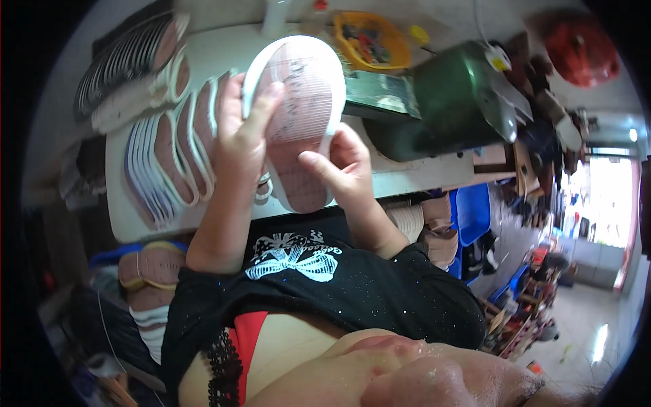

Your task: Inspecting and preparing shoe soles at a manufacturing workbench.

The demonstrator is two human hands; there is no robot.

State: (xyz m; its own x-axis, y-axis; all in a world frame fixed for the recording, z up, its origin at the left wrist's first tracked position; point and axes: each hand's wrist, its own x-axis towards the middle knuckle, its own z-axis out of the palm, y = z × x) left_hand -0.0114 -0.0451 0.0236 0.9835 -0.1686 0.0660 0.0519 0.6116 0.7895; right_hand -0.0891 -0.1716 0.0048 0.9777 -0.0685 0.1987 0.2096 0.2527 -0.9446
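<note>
A shoe sole (305, 88) with a white rim and a brownish-pink ribbed face is held up over the table, its broad end away from me. My left hand (252, 119) grips its left edge, thumb lying on the face and fingers behind. On the right edge, lower down, my right hand (344, 166) has its thumb on the face near the narrow middle and its fingers curled at the rim. The sole's underside is hidden. A small white loop (264, 188) shows beside the sole's lower left edge.
A row of white-rimmed soles (166, 159) stands on the white table (125, 220) to the left, with dark soles (125, 64) stacked beyond. A dark green machine (441, 102) is at the right, near an orange-yellow basket (400, 57). Blue crates (472, 214) sit past the table's right front edge.
</note>
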